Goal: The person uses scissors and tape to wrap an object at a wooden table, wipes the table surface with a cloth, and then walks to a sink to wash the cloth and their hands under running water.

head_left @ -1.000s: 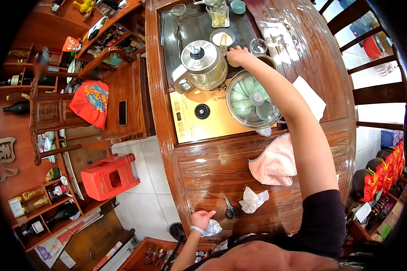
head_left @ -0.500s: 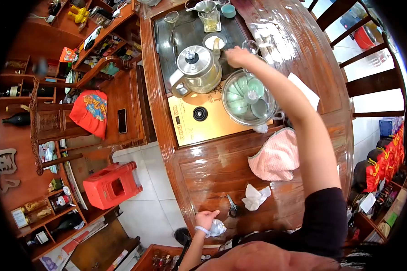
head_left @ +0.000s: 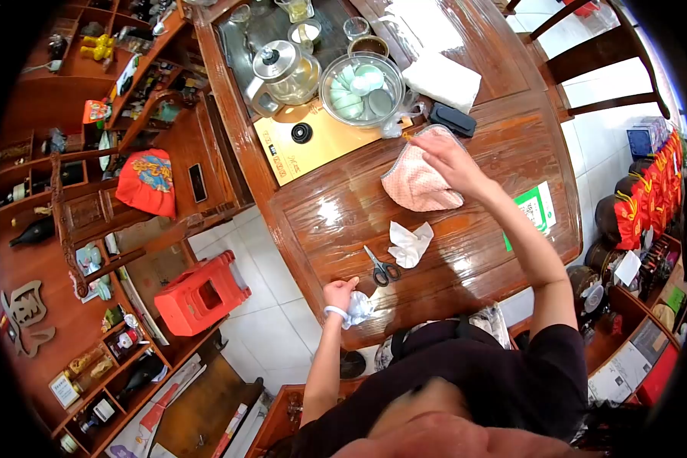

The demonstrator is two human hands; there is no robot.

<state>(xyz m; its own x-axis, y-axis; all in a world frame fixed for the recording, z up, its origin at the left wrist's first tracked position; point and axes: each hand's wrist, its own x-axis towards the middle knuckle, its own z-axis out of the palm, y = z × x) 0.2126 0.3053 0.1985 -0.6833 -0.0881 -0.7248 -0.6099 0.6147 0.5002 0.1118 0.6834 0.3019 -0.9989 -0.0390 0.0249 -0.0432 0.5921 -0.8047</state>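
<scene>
My right hand is above the pink cloth. Its fingers are closed, and a small orange-brown thing that I cannot make out shows at the tips. At the table's near left edge, my left hand is closed on a crumpled clear plastic bag. Black-handled scissors lie beside it, pointing away, with a crumpled white tissue to their right. Beyond the cloth stands a clear bowl of pale green cups.
A glass kettle stands by the gold hotplate. A dark oblong case and a white tissue pack sit right of the bowl. A green-and-white card lies near the right edge. A red stool stands left on the floor.
My right hand has come back from beside the kettle and small dish to above the pink cloth. The camera view has shifted. My left hand still holds the plastic bag.
</scene>
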